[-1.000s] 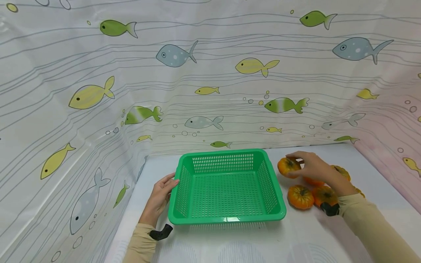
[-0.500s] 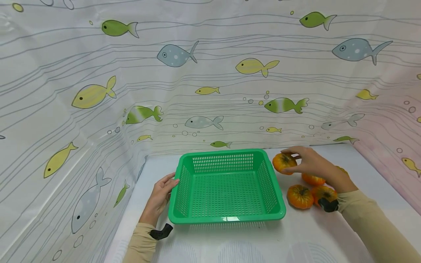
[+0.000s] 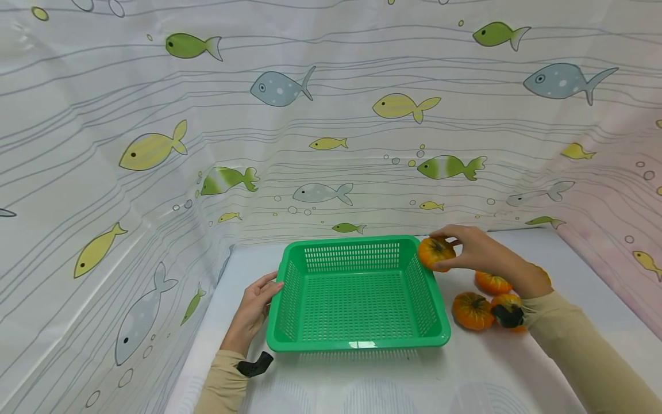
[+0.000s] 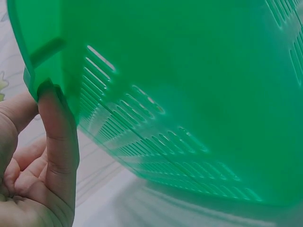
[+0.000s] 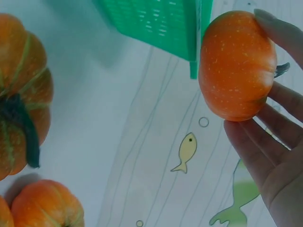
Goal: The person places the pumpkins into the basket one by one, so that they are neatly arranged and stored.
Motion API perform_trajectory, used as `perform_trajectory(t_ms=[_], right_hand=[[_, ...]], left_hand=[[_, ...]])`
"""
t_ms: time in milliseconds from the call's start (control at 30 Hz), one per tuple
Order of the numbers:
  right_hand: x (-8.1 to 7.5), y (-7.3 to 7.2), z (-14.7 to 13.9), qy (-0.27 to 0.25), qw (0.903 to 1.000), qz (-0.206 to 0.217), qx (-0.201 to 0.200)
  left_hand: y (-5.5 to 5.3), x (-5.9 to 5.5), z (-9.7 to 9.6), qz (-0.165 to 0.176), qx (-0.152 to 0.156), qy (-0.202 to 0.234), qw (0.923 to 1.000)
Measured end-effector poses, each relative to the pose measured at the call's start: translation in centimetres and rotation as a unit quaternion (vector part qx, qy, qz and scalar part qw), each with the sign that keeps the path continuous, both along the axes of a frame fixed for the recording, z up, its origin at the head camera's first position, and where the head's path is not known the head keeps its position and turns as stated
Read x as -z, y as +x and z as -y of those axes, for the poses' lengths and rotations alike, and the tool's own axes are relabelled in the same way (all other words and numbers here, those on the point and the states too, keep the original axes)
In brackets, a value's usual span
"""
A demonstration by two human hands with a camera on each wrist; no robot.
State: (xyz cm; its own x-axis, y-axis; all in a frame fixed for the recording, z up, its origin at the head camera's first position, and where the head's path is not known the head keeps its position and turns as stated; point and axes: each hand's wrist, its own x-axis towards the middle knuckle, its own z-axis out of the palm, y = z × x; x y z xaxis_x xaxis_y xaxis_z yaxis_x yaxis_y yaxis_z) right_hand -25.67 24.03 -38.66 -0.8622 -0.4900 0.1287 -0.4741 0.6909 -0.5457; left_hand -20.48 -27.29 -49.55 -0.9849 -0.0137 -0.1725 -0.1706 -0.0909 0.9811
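Pumpkin (image 3: 433, 257) number one, orange and ribbed with a dark stem, is in the right hand (image 3: 469, 248) at the far right corner of the one green basket (image 3: 357, 347), its outline overlapping the rim; whether the two touch, I cannot tell. The right hand's fingers are parted only by the fruit's width and curl about it, thumb on one side, the others opposite. The left hand (image 3: 253, 302) has its fingers nearly closed, pinching the basket's left rim, thumb on top. Four more pumpkins show to the right of the basket on the white counter (image 3: 320, 376): a near one (image 3: 473, 311) seen whole, a second pumpkin (image 3: 493, 283) just behind it, a third pumpkin (image 3: 503, 300) partly covered by the right wrist, and a fourth pumpkin (image 3: 543, 275) mostly hidden by the forearm. That makes five visible in all; the arm may cover others. No pumpkin lies inside the basket, whose floor and walls are slotted. There are two tan sleeves (image 3: 222, 382) and two black bands (image 3: 256, 364), one of each per arm. Behind hangs a pale cloth (image 3: 331, 49) printed with fish (image 3: 281, 89), two of them banded green and white.
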Motion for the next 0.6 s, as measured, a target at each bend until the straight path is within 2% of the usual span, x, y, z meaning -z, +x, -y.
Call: perform_trajectory(t_ms=[400, 600], right_hand=[[-0.6, -0.7, 3.1, 0.001, 0.9988, -0.017, -0.045], [-0.8, -0.9, 4.5, 0.000, 0.9977, -0.013, -0.066]], left_hand=[[-0.1, 0.2, 0.0, -0.008, -0.009, 0.003, 0.9999], [-0.1, 0.2, -0.1, -0.003, -0.010, 0.009, 0.9999]])
